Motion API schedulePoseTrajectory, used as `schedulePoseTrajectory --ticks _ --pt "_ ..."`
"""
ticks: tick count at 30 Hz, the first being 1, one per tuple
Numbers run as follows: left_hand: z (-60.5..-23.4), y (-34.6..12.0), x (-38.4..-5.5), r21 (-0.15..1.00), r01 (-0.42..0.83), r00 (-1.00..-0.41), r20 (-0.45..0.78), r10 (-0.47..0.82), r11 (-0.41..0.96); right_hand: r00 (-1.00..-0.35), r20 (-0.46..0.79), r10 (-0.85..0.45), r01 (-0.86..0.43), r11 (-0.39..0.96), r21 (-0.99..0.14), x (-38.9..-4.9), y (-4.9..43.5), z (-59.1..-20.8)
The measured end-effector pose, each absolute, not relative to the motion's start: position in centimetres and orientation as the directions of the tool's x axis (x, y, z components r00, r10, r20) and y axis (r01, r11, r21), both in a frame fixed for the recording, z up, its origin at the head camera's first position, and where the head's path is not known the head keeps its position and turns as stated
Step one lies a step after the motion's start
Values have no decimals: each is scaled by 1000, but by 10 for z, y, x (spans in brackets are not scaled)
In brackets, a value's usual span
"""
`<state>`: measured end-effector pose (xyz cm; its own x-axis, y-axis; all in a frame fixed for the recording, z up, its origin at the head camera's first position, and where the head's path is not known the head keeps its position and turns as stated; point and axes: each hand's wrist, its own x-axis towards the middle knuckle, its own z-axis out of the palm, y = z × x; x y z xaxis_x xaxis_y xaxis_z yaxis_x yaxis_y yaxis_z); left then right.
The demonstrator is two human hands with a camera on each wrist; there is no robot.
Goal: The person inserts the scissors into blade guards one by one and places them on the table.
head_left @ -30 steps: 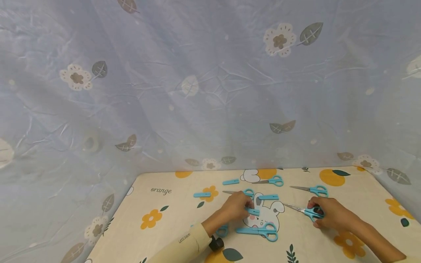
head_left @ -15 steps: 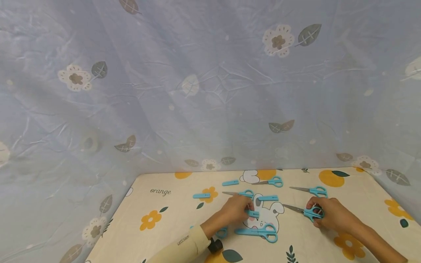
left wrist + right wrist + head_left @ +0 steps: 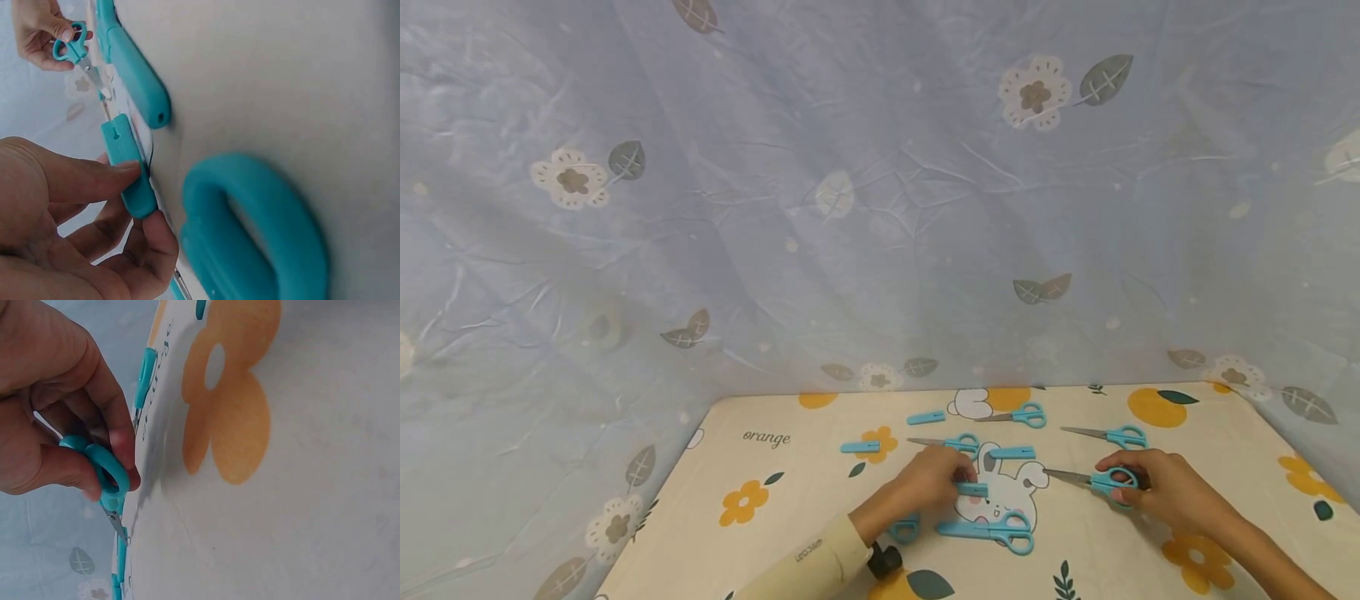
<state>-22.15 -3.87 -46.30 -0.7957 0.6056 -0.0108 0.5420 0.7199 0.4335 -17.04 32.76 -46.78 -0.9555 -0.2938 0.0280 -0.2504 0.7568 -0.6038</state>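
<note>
My left hand (image 3: 928,479) pinches a light blue scissors cover (image 3: 974,490) between thumb and fingers, its slotted mouth turned to the right. In the left wrist view the thumb lies across the cover (image 3: 129,165). My right hand (image 3: 1176,487) holds a pair of scissors (image 3: 1102,481) by the blue handles, with the bare blades pointing left at the cover, a gap between them. The right wrist view shows thumb and fingers about the handle loops (image 3: 111,470). Just below the left hand's cover lie covered scissors (image 3: 981,530). More scissors (image 3: 905,528) are partly hidden by my left wrist.
Bare scissors lie at the back (image 3: 1028,414), the back right (image 3: 1123,436) and behind my left hand (image 3: 961,443). Loose blue covers rest at the left (image 3: 860,447), the back (image 3: 926,417) and the middle (image 3: 1012,452). A patterned cloth (image 3: 805,533) spreads underneath; a curtain (image 3: 880,250) hangs behind.
My right hand has shifted its fingers on the handles, and the scissors have turned slightly, blades more level. My left hand has moved slightly left with the cover.
</note>
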Motion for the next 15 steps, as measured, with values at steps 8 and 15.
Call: schedulePoseTrajectory --ticks 8,15 --pt "-458 -48 -223 525 505 -787 -46 615 685 -965 1 -262 -194 713 -673 -168 327 -467" --pt "-450 -56 -224 616 387 -810 -128 572 686 -941 -57 -334 -151 563 -813 -167 331 -467"
